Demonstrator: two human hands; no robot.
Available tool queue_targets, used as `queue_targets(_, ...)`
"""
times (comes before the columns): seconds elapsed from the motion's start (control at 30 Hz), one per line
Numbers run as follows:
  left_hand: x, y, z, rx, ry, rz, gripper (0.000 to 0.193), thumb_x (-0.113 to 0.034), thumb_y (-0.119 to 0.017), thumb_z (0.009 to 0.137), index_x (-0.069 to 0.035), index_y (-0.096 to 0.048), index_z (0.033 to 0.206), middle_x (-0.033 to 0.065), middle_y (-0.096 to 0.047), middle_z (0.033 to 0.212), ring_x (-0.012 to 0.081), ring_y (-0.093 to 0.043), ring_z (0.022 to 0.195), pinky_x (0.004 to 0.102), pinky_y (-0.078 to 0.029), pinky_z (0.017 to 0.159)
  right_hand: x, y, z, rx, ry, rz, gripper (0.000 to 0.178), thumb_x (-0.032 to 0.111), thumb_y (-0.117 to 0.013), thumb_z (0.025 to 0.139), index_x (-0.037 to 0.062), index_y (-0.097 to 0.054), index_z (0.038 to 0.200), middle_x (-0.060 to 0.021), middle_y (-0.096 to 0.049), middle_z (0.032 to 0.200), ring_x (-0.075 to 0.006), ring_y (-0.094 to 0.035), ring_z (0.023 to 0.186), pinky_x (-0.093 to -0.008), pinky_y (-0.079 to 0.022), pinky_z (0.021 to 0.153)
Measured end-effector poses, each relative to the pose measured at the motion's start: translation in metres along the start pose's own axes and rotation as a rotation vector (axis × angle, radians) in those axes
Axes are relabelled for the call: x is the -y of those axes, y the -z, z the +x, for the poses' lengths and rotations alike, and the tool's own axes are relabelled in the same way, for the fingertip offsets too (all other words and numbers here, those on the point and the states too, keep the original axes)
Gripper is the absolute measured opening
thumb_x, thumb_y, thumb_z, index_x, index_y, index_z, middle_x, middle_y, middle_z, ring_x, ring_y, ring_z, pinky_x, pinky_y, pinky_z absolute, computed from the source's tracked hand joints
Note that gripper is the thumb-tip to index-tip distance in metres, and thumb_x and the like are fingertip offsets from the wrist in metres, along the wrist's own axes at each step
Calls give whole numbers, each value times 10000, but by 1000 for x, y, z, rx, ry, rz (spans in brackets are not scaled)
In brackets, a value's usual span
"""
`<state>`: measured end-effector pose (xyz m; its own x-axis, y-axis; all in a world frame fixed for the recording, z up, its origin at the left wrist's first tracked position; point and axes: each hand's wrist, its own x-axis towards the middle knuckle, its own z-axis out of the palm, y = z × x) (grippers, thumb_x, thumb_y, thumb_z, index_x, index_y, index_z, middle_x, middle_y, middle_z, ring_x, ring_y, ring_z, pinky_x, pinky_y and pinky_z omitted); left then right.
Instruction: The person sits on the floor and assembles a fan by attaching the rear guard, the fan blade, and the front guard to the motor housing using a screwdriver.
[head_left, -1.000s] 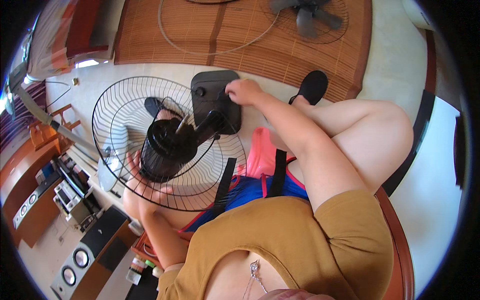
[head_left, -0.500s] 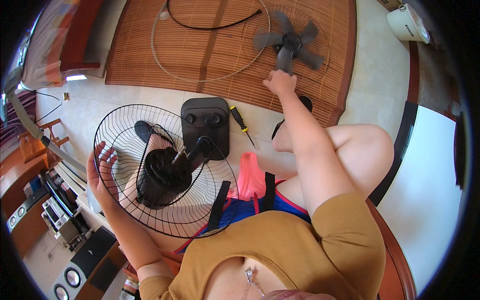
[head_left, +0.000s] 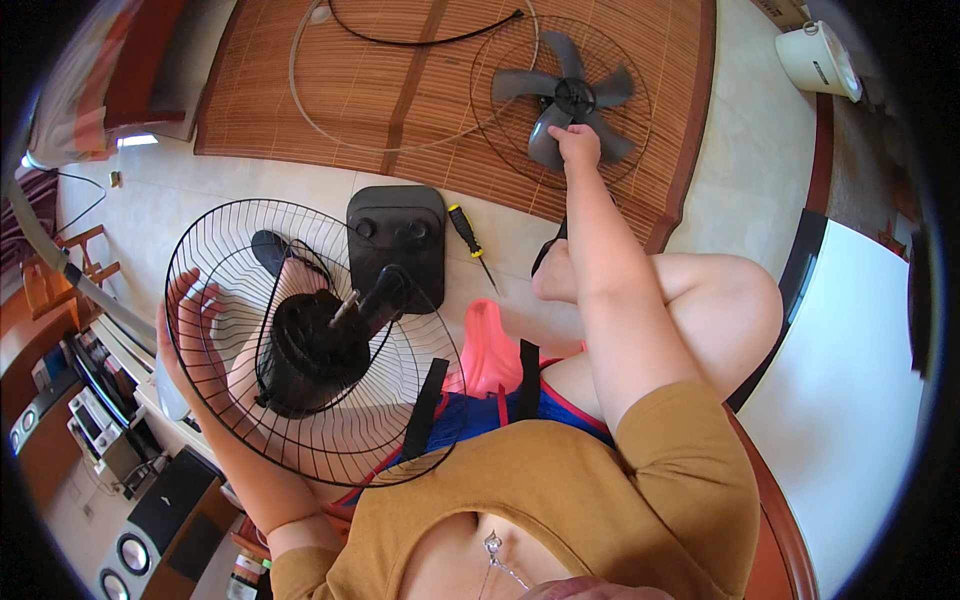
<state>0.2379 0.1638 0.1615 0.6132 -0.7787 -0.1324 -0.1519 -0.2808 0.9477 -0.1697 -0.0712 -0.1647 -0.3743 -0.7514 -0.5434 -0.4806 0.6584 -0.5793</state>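
Head view: the fingers [head_left: 563,132] of the right hand [head_left: 581,148] are closed in a pinch on the lower blade of the grey fan blades [head_left: 574,96], which lie over a round wire guard [head_left: 652,95] on the brown mat [head_left: 250,100]. At the other side, the left hand [head_left: 182,325] has its fingers loosely spread at the left rim of a black wire cage [head_left: 270,445]; whether they grip the wire I cannot tell. Inside the cage's outline sits the black motor [head_left: 312,358], its metal shaft [head_left: 345,305] bare and tilted. Just above it, the dark base [head_left: 395,262] is on the pale floor [head_left: 520,240], with a yellow-and-black screwdriver [head_left: 466,234] lying just beside it. A pale hoop [head_left: 291,80] and a black cord [head_left: 430,42] lie on the mat left of the blades; a white bucket [head_left: 815,62] stands farther right.
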Motion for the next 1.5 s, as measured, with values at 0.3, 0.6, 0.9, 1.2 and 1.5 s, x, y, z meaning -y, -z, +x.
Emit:
queue_targets(0.3,-25,3,-8,-4,-53,-151,377,-209,-427,973,6,-444,1283,174,-512,1255,238,-567,1040,312,-474,828,63,93,8,-238,303,967,172,-11,-692,753,4,-593,893,-81,-639,872,-159,-587,749,-294,-470,680)
queue_targets(0.6,-20,-9,-21,264,50,-229,781,-630,-360,890,-80,-240,1431,180,-400,1363,267,-458,1220,375,-462,919,200,178,-79,-58,1000,419,183,69,-663,815,26,-606,984,-32,-639,919,-100,-582,813,-224,-449,741)
queue_targets(0.9,-25,-21,-41,222,157,-435,496,-281,-424,974,-95,-289,1414,72,-484,1234,163,-494,1102,341,-451,855,131,150,-259,558,699,424,154,24,-614,843,14,-534,974,-28,-623,856,-64,-547,780,-209,-444,703)
queue_targets(1.2,-16,-11,-44,285,176,-441,521,-321,-449,965,-97,-294,1408,92,-454,1271,178,-500,1078,328,-448,851,125,118,-279,246,989,148,108,42,-654,790,18,-593,877,-86,-647,782,-142,-622,682,-250,-482,633)
queue_targets(1.5,-8,-6,-41,316,162,-326,790,-518,-525,882,-75,-185,1441,111,-454,1288,214,-499,1125,348,-436,902,90,77,-271,292,1092,130,114,46,-620,767,37,-634,880,-124,-630,834,-298,-616,764,-341,-474,682)
